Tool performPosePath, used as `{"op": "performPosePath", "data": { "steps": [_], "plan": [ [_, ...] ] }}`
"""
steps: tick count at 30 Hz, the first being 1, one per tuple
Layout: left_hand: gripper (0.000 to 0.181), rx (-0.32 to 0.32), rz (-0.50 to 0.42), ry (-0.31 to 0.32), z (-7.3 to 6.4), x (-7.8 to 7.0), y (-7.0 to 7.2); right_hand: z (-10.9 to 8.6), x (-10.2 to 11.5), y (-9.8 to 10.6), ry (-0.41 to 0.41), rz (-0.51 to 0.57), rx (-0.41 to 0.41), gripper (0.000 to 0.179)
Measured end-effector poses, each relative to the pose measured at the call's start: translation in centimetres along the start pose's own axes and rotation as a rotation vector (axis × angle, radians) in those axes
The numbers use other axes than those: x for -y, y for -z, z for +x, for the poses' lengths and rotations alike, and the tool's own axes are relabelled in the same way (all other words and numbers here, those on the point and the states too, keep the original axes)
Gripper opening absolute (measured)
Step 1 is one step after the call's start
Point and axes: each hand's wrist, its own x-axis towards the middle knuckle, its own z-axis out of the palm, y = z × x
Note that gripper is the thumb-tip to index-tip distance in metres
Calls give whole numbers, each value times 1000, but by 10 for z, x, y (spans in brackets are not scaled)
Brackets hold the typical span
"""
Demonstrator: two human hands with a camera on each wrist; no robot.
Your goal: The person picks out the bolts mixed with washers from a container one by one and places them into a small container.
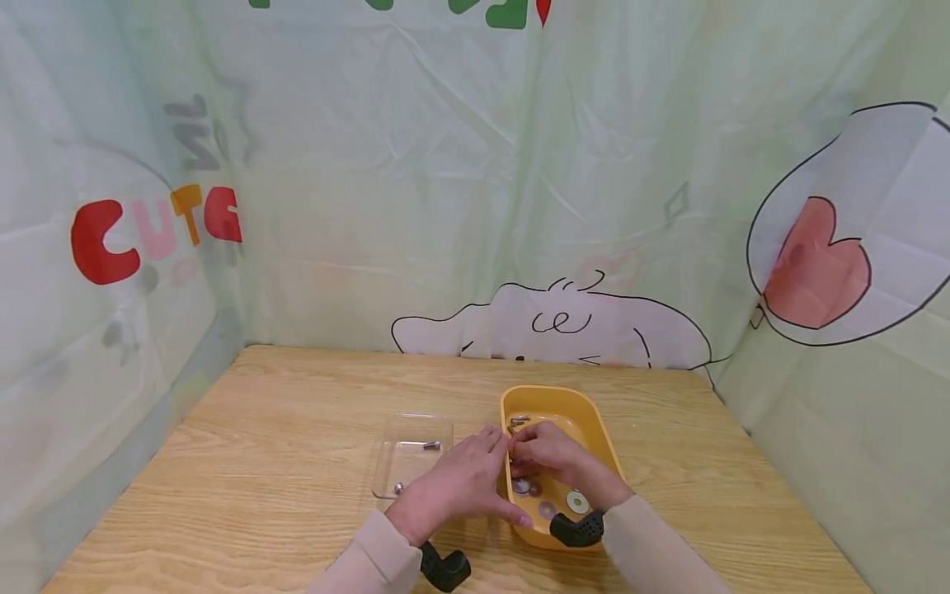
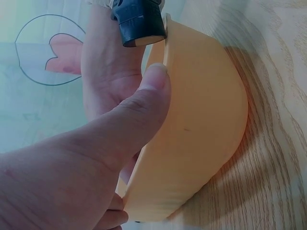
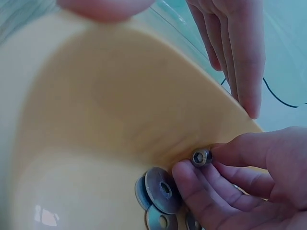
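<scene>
A yellow plastic bin [image 1: 570, 425] sits on the table with both hands at it. My left hand [image 1: 469, 478] rests along its left rim, thumb and straight fingers spread against the edge. Inside the bin, my right hand [image 1: 552, 455] pinches a hex socket screw [image 3: 201, 157] between thumb and fingertips; its round socketed head faces the right wrist camera while the shank is mostly hidden. Several flat metal washers [image 3: 163, 190] lie on the bin floor beside those fingers. More screws [image 1: 519, 421] lie at the bin's far left corner.
Left of the bin stands a shallow clear plastic tray [image 1: 404, 429] with a screw [image 1: 432, 445] in it and another metal piece [image 1: 399, 487] near its front edge. The wooden table [image 1: 260, 462] meets printed curtains [image 1: 334, 206] at the back and sides.
</scene>
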Motion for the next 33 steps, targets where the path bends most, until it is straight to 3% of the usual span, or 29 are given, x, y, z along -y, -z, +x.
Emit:
{"op": "performPosePath", "data": {
  "steps": [22,26,33],
  "plan": [
    [119,23,-18,24,0,0,-1,-1,3,10,58,21,19,21],
    [121,18,-62,24,-1,1,-1,-3,5,14,98,37,42,22],
    [116,49,-211,77,-5,6,0,-5,10,18,113,71,103,27]
  ]
}}
